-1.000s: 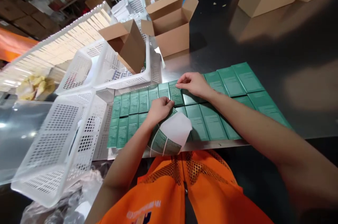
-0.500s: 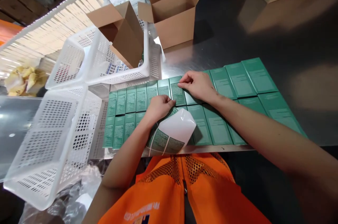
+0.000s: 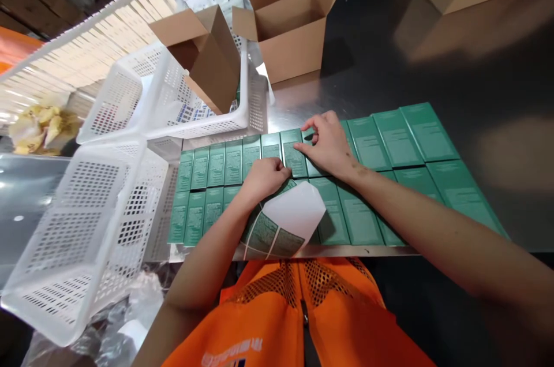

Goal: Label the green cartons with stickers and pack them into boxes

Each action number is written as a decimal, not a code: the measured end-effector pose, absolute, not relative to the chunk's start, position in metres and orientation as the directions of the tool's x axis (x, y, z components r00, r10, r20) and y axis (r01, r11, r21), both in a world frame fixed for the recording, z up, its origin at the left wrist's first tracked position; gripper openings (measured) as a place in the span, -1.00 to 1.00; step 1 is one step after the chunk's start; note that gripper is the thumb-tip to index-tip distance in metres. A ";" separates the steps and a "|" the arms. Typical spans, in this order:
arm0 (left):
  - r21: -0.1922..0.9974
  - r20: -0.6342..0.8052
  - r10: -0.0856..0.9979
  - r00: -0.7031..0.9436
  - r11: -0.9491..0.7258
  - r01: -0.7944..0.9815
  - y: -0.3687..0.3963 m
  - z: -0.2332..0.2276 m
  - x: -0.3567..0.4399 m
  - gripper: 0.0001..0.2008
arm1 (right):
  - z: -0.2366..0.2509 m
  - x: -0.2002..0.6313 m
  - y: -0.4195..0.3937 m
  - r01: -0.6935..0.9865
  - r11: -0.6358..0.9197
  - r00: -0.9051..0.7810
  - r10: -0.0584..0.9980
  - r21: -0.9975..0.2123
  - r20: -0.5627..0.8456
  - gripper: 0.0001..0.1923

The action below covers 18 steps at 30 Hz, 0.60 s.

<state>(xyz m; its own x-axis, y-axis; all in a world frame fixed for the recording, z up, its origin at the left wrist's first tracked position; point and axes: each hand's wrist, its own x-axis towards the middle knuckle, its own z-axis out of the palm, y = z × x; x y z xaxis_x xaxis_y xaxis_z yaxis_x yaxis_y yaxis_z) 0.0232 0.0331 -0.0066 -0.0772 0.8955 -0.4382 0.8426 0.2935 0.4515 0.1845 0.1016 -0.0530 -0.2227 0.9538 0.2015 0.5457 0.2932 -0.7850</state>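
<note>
1. Left hand [image 3: 263, 175] was curled shut on a curved label sheet [image 3: 285, 221], white backing up, green labels showing on its underside; the sheet hung over the near table edge.
2. Right hand [image 3: 329, 145] lay on the far row of green boxes [image 3: 389, 142], fingers loosely spread, fingertips [image 3: 303, 148] pressing the box face beside the left knuckles. Nothing was gripped in it.
3. The green boxes lay flat in two rows, edge to edge, on the metal table [image 3: 367, 84], running from the baskets at left out to the right.
4. White perforated baskets [image 3: 86, 223] stood left of the rows; one farther basket held a tilted open carton [image 3: 208, 61].
5. Another open carton [image 3: 289, 21] stood behind the boxes.
6. Orange mesh vest [image 3: 303, 309] filled the near foreground.
</note>
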 end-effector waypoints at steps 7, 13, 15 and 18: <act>0.447 -0.377 0.923 -0.075 0.253 0.858 0.021 0.001 0.023 -0.80 | -0.050 0.182 0.102 0.670 0.298 -0.232 0.954 -0.680 0.190 -0.67; 0.740 -0.299 0.952 -0.069 0.277 0.614 -0.015 0.029 0.003 -0.71 | -0.046 0.178 0.101 0.750 0.352 -0.304 0.936 -0.560 0.181 -0.54; 0.806 -0.258 0.953 -0.159 0.303 0.508 -0.032 0.039 -0.014 -0.67 | -0.046 0.177 0.104 0.742 0.341 -0.313 0.938 -0.576 0.152 -0.56; 0.844 -0.197 0.933 -0.302 0.318 0.432 -0.065 0.053 -0.046 -0.61 | -0.047 0.176 0.112 0.716 0.319 -0.325 0.939 -0.621 0.107 -0.60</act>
